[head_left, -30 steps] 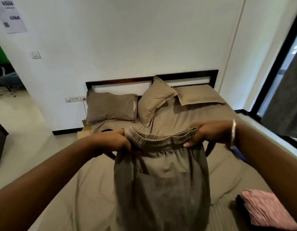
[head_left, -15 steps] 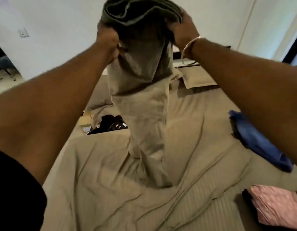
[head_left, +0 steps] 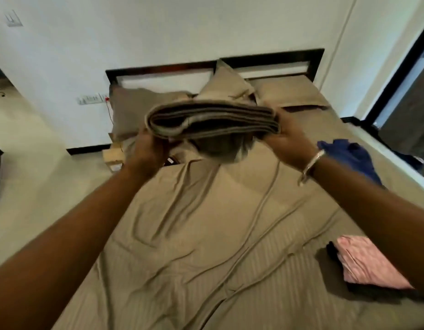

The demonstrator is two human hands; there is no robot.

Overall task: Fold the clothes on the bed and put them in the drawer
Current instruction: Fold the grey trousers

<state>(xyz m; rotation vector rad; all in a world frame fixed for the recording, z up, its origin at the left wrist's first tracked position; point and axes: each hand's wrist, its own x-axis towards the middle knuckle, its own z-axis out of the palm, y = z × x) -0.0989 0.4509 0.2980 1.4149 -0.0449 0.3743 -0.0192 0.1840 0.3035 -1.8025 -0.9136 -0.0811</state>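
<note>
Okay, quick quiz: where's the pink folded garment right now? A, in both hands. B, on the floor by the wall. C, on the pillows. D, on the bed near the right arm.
D: the pink folded garment lies on the bed at lower right, beside the right forearm.

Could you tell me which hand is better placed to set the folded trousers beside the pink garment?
Probably the right hand: it grips the folded trousers, and the pink garment lies on its side.

trousers: matt cloth | bedsheet: smooth striped cloth | headboard: dark wood
</note>
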